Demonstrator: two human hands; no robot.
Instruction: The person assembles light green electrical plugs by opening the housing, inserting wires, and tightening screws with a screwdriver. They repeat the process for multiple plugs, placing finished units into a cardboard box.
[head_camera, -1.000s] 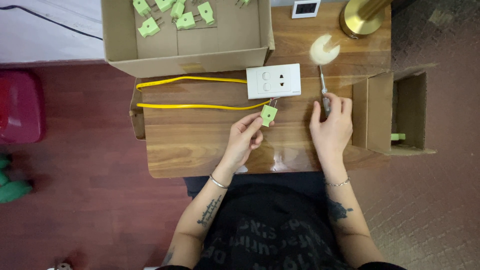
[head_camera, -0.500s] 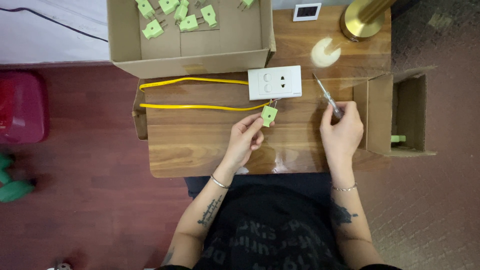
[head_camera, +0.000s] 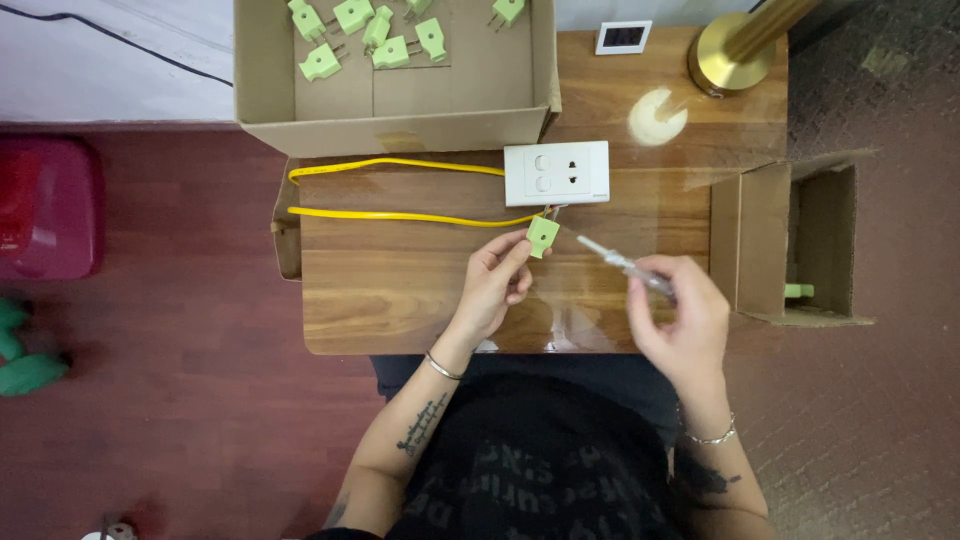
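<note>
Fingers (head_camera: 512, 258) of the left hand (head_camera: 492, 285) are pinching one green plug (head_camera: 542, 236) above the desk (head_camera: 400, 290); the right hand (head_camera: 682, 318) is gripping one screwdriver (head_camera: 622, 264), tip pointing at it. One white socket (head_camera: 556, 173) is trailing one yellow cable (head_camera: 400, 215). Six plugs (head_camera: 390, 52) are lying in one box (head_camera: 390, 130).

Left hand (head_camera: 495, 285) pinched green plug (head_camera: 542, 237) on yellow cable (head_camera: 400, 215), right hand (head_camera: 680, 320) held screwdriver (head_camera: 625, 265) pointed at it over wooden table (head_camera: 400, 290).
</note>
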